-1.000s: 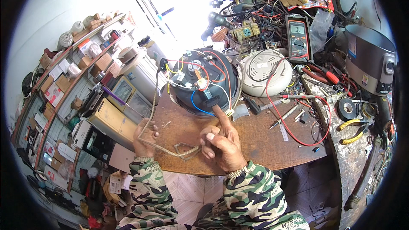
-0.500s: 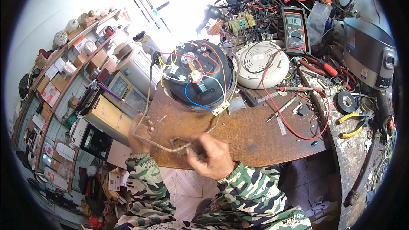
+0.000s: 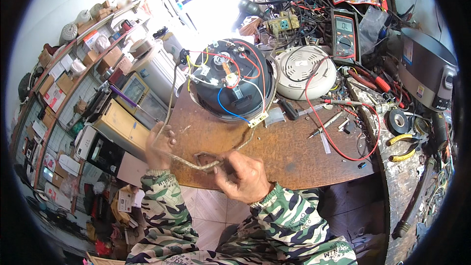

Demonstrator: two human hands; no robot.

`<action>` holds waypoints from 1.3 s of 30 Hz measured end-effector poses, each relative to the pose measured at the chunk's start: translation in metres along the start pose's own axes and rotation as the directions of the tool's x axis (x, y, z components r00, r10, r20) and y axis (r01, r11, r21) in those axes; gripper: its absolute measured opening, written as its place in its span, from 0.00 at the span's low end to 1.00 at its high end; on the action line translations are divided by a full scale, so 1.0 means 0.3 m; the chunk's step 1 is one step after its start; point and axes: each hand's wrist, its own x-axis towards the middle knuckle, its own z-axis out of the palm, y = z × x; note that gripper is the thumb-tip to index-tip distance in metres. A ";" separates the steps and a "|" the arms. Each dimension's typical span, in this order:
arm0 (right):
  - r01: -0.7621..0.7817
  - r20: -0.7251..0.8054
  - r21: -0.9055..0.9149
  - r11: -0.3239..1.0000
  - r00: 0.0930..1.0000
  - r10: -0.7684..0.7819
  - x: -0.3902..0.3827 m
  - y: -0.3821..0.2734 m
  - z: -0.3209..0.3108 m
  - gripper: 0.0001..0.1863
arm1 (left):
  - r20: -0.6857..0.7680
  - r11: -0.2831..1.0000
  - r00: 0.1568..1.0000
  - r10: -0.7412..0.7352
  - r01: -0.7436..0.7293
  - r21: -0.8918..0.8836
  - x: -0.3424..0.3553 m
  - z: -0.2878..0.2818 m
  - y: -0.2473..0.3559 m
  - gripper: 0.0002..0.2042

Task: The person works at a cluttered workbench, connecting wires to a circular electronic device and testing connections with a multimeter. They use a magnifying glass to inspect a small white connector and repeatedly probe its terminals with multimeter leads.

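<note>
A round black appliance base (image 3: pixel 228 81) lies upside down on the brown wooden bench (image 3: pixel 294 154), its red, blue, white and yellow wires exposed. A tan braided cord (image 3: pixel 169 98) runs from its left rim down to my hands. My left hand (image 3: pixel 158 145) grips the cord at the bench's left edge. My right hand (image 3: pixel 243 176) pinches the same cord near the bench's front edge, fingers curled around it. A loop of cord (image 3: pixel 203 159) lies on the wood between both hands.
A white round lid (image 3: pixel 304 71) sits right of the base. A multimeter (image 3: pixel 345 34) with red lead, screwdrivers, black tape roll (image 3: pixel 398 120), yellow pliers (image 3: pixel 402 147) and a silver cooker (image 3: pixel 427 71) crowd the right. Shelves of boxes (image 3: pixel 64 83) stand left.
My right hand dropped from pointing up near the base to the bench's front edge and closed on the cord. My left hand rose slightly along the cord.
</note>
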 end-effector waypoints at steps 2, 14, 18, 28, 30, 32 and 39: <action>-0.010 -0.008 -0.009 1.000 1.000 0.010 0.001 -0.005 0.003 0.12 | -0.001 1.000 1.000 -0.003 0.003 0.029 0.000 0.003 0.005 0.21; -0.022 -0.088 -0.078 0.997 0.996 0.015 0.004 -0.016 0.014 0.11 | 0.028 0.998 0.998 0.055 -0.054 -0.025 -0.018 0.028 0.006 0.22; -0.075 -0.135 -0.221 0.972 0.990 0.045 0.032 -0.020 -0.074 0.08 | -0.050 0.994 0.996 0.070 -0.066 0.084 -0.015 0.042 -0.005 0.22; -0.235 -0.227 -0.708 0.666 0.969 0.100 0.482 0.118 -0.517 0.08 | -0.095 0.991 0.993 0.067 -0.056 0.120 -0.036 0.073 0.016 0.22; -0.301 -0.255 -0.777 0.553 0.953 0.162 0.574 0.205 -0.567 0.12 | -0.102 0.987 0.991 0.082 -0.066 0.146 -0.029 0.088 0.010 0.22; -0.267 -0.203 -0.867 0.421 0.960 0.191 0.665 0.343 -0.570 0.14 | -0.124 0.982 0.988 0.091 -0.069 0.177 -0.047 0.088 0.014 0.22; -0.135 -0.090 -0.979 0.152 0.958 0.273 0.932 0.634 -0.463 0.22 | -0.205 0.964 0.974 0.100 -0.044 0.261 -0.061 0.105 0.024 0.27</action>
